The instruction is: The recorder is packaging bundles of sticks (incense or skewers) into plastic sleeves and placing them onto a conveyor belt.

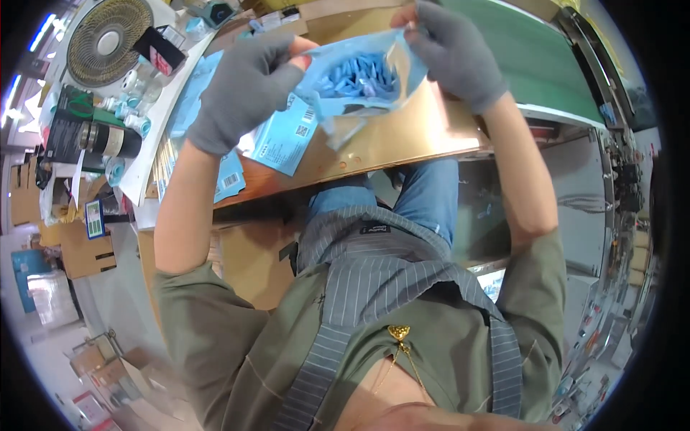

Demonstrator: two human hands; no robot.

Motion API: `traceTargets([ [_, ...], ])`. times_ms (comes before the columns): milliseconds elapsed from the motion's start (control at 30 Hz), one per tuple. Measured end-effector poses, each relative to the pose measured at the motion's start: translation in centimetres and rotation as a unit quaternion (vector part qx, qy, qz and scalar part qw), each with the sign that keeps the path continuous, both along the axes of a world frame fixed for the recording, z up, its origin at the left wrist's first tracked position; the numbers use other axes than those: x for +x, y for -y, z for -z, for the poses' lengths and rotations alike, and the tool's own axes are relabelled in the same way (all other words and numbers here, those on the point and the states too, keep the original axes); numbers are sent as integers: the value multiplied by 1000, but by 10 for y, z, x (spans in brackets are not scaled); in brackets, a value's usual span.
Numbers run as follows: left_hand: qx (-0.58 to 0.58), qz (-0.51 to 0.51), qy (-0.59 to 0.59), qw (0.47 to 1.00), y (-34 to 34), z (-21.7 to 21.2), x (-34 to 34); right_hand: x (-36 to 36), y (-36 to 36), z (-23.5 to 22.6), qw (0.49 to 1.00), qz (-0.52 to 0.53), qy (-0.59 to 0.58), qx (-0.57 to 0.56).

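Both my hands wear grey fingerless gloves and hold up a light blue plastic pouch (pixel 338 108) above the table. My left hand (pixel 251 90) pinches the pouch's left top edge between thumb and fingers. At the opposite top corner, my right hand (pixel 460 57) grips the edge with its fingertips. The pouch's mouth gapes, and many small blue pieces (pixel 359 75) lie inside; their exact kind cannot be made out. Beneath my left hand, flat light blue printed packets (pixel 284 147) rest on the table, some partly hidden by the glove and wrist.
The brown tabletop (pixel 410 140) meets a green surface (pixel 532 61) at the right. On a white side table at the left stand a round fan (pixel 108 43), a dark flask (pixel 108 139) and small bottles (pixel 136 90). Cardboard boxes (pixel 86 248) are at the lower left.
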State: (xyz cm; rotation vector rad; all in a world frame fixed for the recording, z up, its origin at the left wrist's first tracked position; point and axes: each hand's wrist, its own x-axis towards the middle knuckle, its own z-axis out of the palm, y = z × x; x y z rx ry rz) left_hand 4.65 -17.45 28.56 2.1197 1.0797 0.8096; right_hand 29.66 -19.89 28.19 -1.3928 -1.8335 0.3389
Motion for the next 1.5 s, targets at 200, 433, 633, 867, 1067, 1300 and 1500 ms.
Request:
traceTargets([
  [200,-392,-63,208,894,8,53,-114,-92,-11,-38,967,-190,-169,-2],
  [433,-573,-51,514,637,117,87,-190,-254,37,-43,758,-559,-99,321],
  [633,-429,-332,503,672,258,40,-296,-319,90,21,689,-683,-202,134],
  [867,-318,-583,354,658,277,106,-317,-239,14,2,779,-627,-4,27],
  [1067,-91,-592,-316,735,252,337,-382,-162,2,44,883,-456,73,-89],
  [1300,94,-318,-56,942,75,179,-185,-57,46,154,952,-138,-71,-263],
  [1500,103,-7,-553,827,-5,254,-35,-37,87,194,928,-120,-143,-322],
])
